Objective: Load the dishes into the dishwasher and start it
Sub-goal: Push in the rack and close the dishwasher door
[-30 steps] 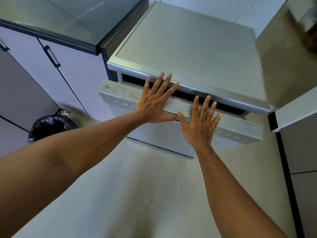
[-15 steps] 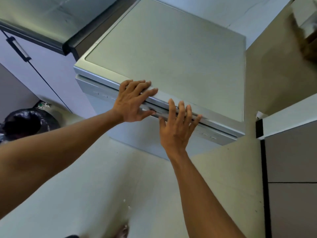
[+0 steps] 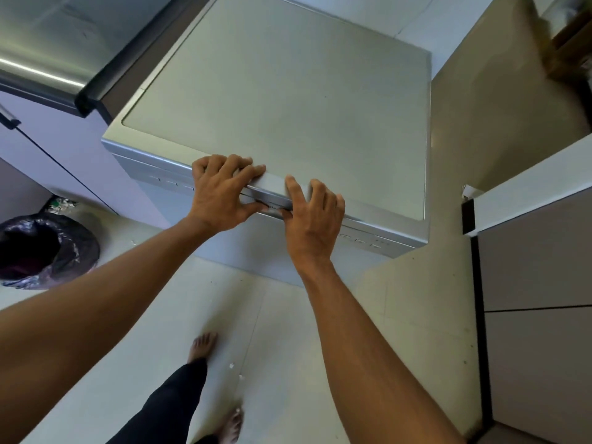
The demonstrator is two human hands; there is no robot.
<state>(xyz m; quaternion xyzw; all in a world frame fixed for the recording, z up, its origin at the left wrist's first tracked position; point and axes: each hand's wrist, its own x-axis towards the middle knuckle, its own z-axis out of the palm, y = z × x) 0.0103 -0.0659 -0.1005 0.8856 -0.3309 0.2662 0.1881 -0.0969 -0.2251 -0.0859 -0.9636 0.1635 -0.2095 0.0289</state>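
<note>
A silver free-standing dishwasher (image 3: 282, 91) fills the middle of the head view, seen from above. Its door (image 3: 160, 206) is up against the body, with the control strip (image 3: 365, 240) along the door's top edge. My left hand (image 3: 221, 193) rests on the front top edge, fingers curled over the lid and thumb on the strip. My right hand (image 3: 312, 219) lies beside it to the right, fingers over the same edge, thumb pressed on the strip. No dishes are in view.
A steel counter (image 3: 64, 43) with white cabinet doors (image 3: 57, 155) adjoins the dishwasher's left side. A bin lined with a black bag (image 3: 41, 251) stands on the tiled floor at left. Grey cabinets (image 3: 538, 267) rise at right. My bare feet (image 3: 201, 346) stand below.
The dishwasher door swung up from ajar to flush with the body. Both hands moved from flat on the door panel to curled over the top front edge.
</note>
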